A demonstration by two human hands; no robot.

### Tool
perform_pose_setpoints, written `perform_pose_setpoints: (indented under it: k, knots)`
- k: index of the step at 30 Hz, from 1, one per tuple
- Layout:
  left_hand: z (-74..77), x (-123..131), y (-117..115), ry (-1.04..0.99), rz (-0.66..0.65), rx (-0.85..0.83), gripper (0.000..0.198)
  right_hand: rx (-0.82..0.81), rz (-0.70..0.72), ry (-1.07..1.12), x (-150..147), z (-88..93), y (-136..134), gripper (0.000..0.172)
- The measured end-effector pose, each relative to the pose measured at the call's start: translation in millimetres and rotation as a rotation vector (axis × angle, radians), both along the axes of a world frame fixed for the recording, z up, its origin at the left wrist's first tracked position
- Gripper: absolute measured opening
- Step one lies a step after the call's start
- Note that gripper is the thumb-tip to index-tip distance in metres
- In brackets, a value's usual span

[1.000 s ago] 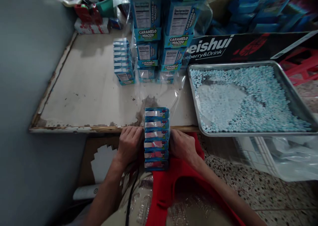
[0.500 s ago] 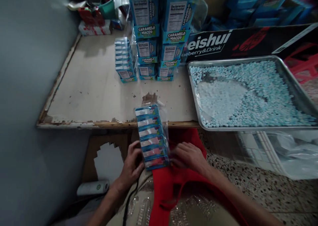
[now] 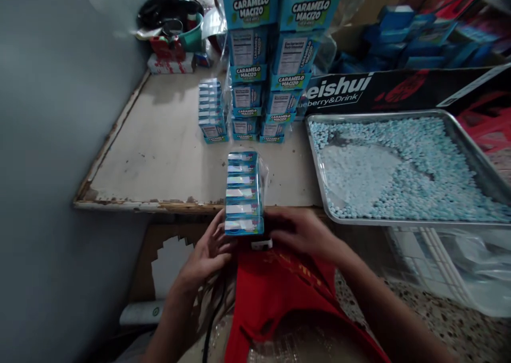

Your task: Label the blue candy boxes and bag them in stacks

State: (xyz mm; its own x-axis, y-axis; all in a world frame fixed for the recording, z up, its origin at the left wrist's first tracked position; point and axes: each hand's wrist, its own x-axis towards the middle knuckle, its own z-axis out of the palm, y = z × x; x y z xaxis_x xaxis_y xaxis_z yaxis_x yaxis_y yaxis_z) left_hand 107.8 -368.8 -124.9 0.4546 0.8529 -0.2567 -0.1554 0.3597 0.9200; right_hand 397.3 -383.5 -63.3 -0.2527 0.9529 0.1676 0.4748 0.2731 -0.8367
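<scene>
A wrapped pack of small blue candy boxes (image 3: 241,194), lined up in a row inside clear plastic, juts out over the table's front edge. Along its lower left side are the fingers of my left hand (image 3: 208,251), curled in against the pack with the thumb apart. My right hand (image 3: 303,236) is bent round the near right corner of the pack, its fingertips partly hidden there. Just below, a red apron (image 3: 279,283) covers my lap, with a small white tag near my right thumb.
Stacks of blue candy boxes (image 3: 247,49) in plastic stand farther back, beside a shorter row of boxes (image 3: 211,107). On the right, a metal tray (image 3: 319,184) holds pale blue candies. Behind it sits a black printed carton (image 3: 339,89). The table (image 3: 131,166) has a worn wooden edge.
The pack has moved up and away from my lap, and now sits straighter. Both hands have followed it forward, and the view has tilted up slightly.
</scene>
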Motion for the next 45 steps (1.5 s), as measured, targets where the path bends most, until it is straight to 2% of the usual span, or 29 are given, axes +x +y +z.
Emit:
perform_pose_setpoints:
  k: [1,2,4,6,8,10,13,16,18,19,22,23,25,27,29,31,33,34,36,37,38,40,42,43,45]
  knots:
    - [-0.5,-3,1,-0.062,0.018,-0.070,0.100,-0.006,-0.066,0.047,9,9.6,13,0.027]
    - [0.4,-4,3,-0.102,0.052,-0.141,0.101,0.031,-0.167,0.080,17,17.5,29,0.022]
    - [7.8,3,6,-0.125,0.150,-0.249,0.098,0.161,-0.308,0.094,24,25.0,69,0.026]
    - [20.9,19,11,-0.095,0.219,-0.297,0.099,0.254,-0.219,0.073,18,21.7,115,0.040]
    - [34.3,36,17,-0.071,0.251,-0.307,0.102,0.255,-0.123,0.052,5,12.9,155,0.033]
    - [42.0,45,21,-0.074,0.255,-0.323,0.103,0.207,-0.116,0.080,-8,5.2,181,0.027]
    - [38.6,41,19,-0.102,0.258,-0.319,0.099,0.101,-0.170,0.264,-20,1.1,195,0.040]
    - [30.0,30,13,-0.155,0.248,-0.300,0.101,-0.087,-0.105,0.446,-23,-0.1,199,0.046]
    - [32.0,27,10,-0.186,0.235,-0.313,0.102,-0.170,-0.077,0.440,-23,-2.6,206,0.045]
    - [36.2,28,10,-0.187,0.236,-0.326,0.101,-0.160,-0.126,0.392,-21,-4.0,212,0.044]
    - [53.7,40,11,-0.118,0.259,-0.371,0.099,0.022,-0.431,0.146,-12,-5.6,220,0.036]
    - [58.0,44,13,-0.080,0.264,-0.385,0.099,0.095,-0.490,0.071,-8,-4.8,215,0.032]
    - [59.4,49,17,-0.021,0.256,-0.384,0.103,0.210,-0.482,-0.014,1,-2.0,192,0.022]
    - [50.5,45,21,-0.025,0.204,-0.318,0.115,0.305,-0.437,-0.048,10,1.1,151,0.012]
    - [35.9,31,21,-0.046,0.097,-0.200,0.132,0.375,-0.461,-0.096,19,2.4,99,0.013]
    - [22.1,13,16,0.072,0.012,-0.037,0.132,0.344,-0.468,-0.115,26,-1.7,49,0.015]
    - [12.0,1,10,0.335,0.041,0.177,0.115,0.186,-0.385,-0.071,26,-13.8,8,0.020]
    - [8.0,0,7,0.460,0.089,0.295,0.107,0.115,-0.333,-0.057,22,-22.8,-7,0.032]
    - [1.0,8,2,0.583,0.166,0.484,0.104,0.034,-0.243,-0.046,10,-44.1,-23,0.067]
    - [-1.9,14,2,0.575,0.166,0.532,0.106,0.027,-0.210,-0.048,2,-54.8,-25,0.081]
    - [-4.3,19,2,0.536,0.134,0.546,0.109,0.036,-0.191,-0.048,-6,-64.7,-25,0.088]
    - [-6.6,22,5,0.390,0.013,0.494,0.110,0.069,-0.195,-0.028,-21,-80.4,-22,0.086]
    - [-6.1,9,9,0.206,-0.122,0.397,0.107,0.073,-0.240,0.018,-30,-89.9,-18,0.086]
    - [-5.2,0,12,0.133,-0.159,0.362,0.104,0.059,-0.269,0.047,-33,-92.6,-17,0.088]
    - [-3.2,-16,16,0.082,-0.143,0.341,0.100,0.015,-0.317,0.112,-36,-95.1,-17,0.098]
